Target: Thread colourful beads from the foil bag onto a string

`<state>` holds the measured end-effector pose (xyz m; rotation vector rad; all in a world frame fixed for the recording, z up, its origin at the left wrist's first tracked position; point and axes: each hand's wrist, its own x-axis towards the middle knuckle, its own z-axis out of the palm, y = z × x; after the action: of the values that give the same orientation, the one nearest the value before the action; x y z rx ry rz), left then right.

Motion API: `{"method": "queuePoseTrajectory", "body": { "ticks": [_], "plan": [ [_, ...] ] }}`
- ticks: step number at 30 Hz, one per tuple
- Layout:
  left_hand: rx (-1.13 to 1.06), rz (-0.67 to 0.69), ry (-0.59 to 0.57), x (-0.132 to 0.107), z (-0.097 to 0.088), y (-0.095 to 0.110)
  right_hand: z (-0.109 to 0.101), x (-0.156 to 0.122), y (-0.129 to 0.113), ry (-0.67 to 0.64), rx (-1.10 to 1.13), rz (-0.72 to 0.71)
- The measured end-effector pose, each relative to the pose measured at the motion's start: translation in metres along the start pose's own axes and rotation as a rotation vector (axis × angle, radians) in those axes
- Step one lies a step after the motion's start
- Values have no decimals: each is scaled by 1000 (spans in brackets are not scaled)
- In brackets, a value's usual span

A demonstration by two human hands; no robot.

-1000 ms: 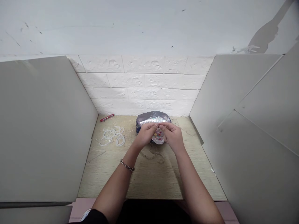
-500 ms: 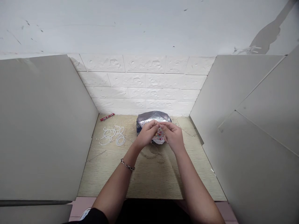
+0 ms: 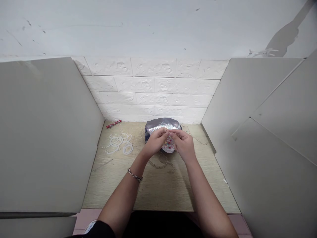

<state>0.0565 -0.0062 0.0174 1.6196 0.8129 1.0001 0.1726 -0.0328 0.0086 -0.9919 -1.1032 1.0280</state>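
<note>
My left hand (image 3: 156, 142) and my right hand (image 3: 183, 143) meet fingertip to fingertip above a silver-lined bag (image 3: 163, 122). Each pinches with thumb and forefinger; whatever lies between the tips is too small to make out. Inside the bag is a heap of small colourful beads (image 3: 169, 144), partly covered by my hands. A strand of clear beads (image 3: 158, 166) lies in loops on the table just in front of the bag. Farther left, white bead strands (image 3: 121, 143) are coiled in a loose pile.
A small red packet (image 3: 114, 124) lies at the table's back left corner. Thin thread (image 3: 198, 138) trails on the table (image 3: 163, 195) right of the bag. Grey panels (image 3: 49, 132) close in the left and right sides, and a white brick-patterned wall (image 3: 153, 86) stands behind.
</note>
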Motion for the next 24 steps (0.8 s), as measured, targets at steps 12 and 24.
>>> {"method": "queuePoseTrajectory", "body": {
  "ticks": [12, 24],
  "plan": [
    [-90, -54, 0, -1, 0, 5, -3, 3, 9, 13, -136, -123],
    [-435, -145, -121, -3, -7, 3, -1, 3, 0, -190, 80, -23]
  ]
}}
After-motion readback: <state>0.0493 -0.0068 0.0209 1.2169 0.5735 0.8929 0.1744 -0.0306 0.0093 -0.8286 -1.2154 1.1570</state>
